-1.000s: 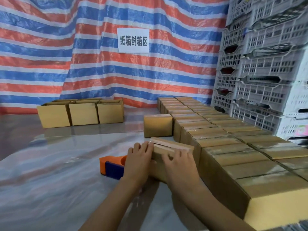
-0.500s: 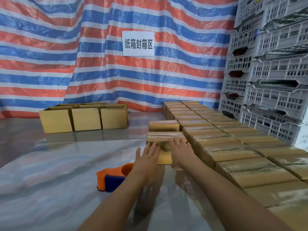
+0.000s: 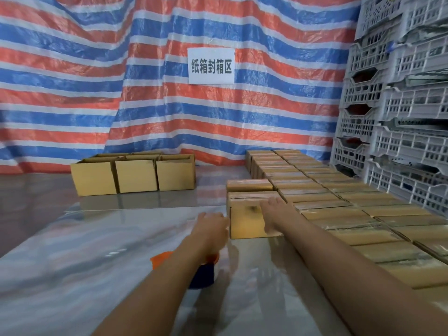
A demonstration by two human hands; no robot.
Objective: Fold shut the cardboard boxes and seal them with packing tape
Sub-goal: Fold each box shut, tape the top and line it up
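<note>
Taped box (image 3: 244, 224) is set on the counter (image 3: 97, 263), just left of the sealed boxes (image 3: 339, 204). Right hand (image 3: 271, 212) is laid on it, fingers straight. Left hand (image 3: 213, 225) is held just left of it, fingers relaxed. Tape dispenser (image 3: 204, 278) is half hidden under the left forearm.

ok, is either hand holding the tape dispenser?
No, the tape dispenser lies on the table; left hand and right hand are by the box.

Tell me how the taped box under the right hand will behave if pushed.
Likely slides easily: the taped box sits on a glossy tabletop. Probably stays stiff, since its flaps are taped shut. Unlikely to tip; it looks wider than tall.
</note>
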